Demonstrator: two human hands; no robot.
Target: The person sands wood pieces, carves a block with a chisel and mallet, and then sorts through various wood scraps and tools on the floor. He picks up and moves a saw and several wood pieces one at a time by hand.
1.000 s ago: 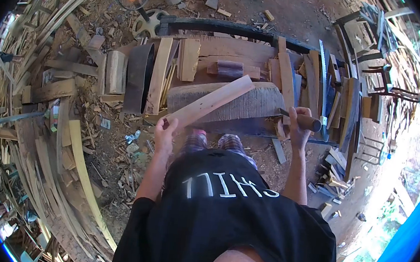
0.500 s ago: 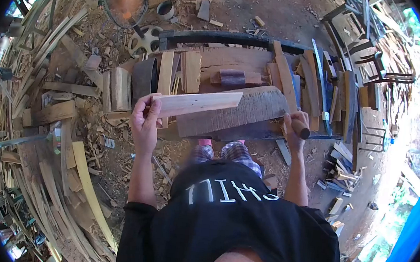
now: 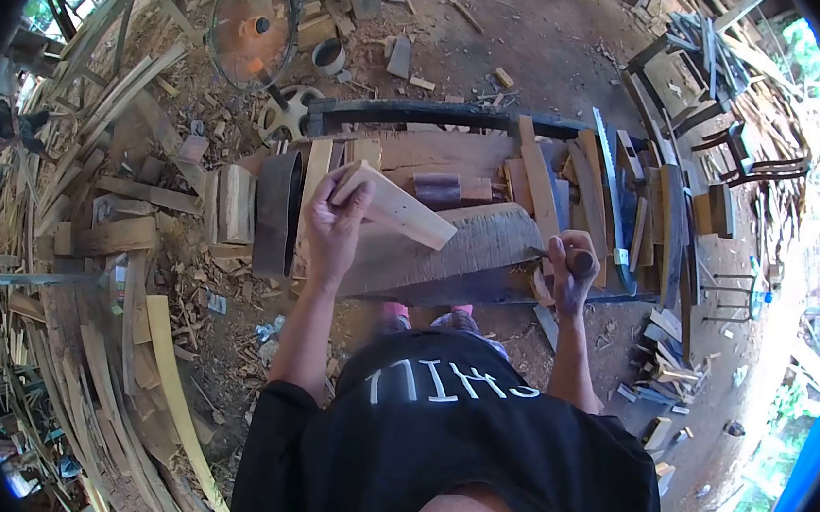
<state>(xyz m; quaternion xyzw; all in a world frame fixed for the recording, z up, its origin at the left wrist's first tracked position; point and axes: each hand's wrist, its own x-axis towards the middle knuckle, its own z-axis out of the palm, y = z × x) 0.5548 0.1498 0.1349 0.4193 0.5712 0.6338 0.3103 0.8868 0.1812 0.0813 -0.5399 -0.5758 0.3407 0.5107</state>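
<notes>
My left hand (image 3: 338, 213) is closed around one end of a pale wooden board (image 3: 404, 209), which is tilted and points to the right. Under its free end lies a rough, grey-brown plank (image 3: 494, 239) across the workbench. On the right, my right hand (image 3: 573, 268) grips a wooden-handled tool (image 3: 581, 262), the round butt of its handle facing up. A thin dark part of it sticks out to the left, over the plank's right end; its kind does not show clearly. Behind the pale board sits a dark reddish-brown wood block (image 3: 437, 190).
A long handsaw (image 3: 614, 196) lies among wood strips on the bench's right. A dark curved sheet (image 3: 277, 210) stands at its left end. Beyond are a fan (image 3: 255, 23), a spoked wheel (image 3: 286, 114) and a bucket (image 3: 329, 56). Offcuts litter the ground.
My left hand has moved right and up, and the pale board now slants down to the right. My right hand has turned and dropped slightly with the tool. My head view has shifted.
</notes>
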